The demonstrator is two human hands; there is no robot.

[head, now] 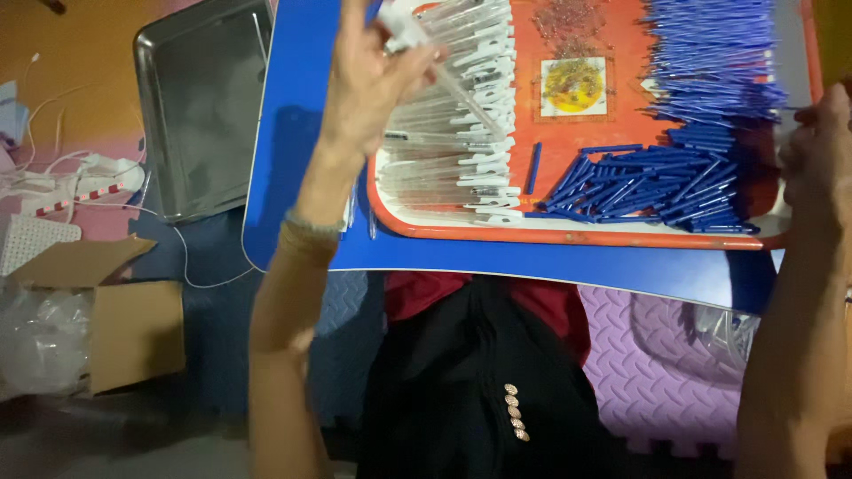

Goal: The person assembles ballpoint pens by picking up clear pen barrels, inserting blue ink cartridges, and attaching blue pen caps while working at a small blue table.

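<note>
Clear plastic pen barrel (461, 93) in left hand (373, 80), above orange tray (568, 232).

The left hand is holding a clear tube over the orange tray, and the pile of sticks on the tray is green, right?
Not quite. The sticks are blue, not green, as the head view shows. The rest is right: the left hand holds a clear tube over the orange tray.

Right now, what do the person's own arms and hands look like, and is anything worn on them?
Both forearms are bare, with no sleeves or gloves in view. The left hand has a thin pale band at its wrist, looking like a bracelet or bangle. The right hand shows only partly at the picture's edge; no ring or band can be made out there. No markings show on either arm.
</note>
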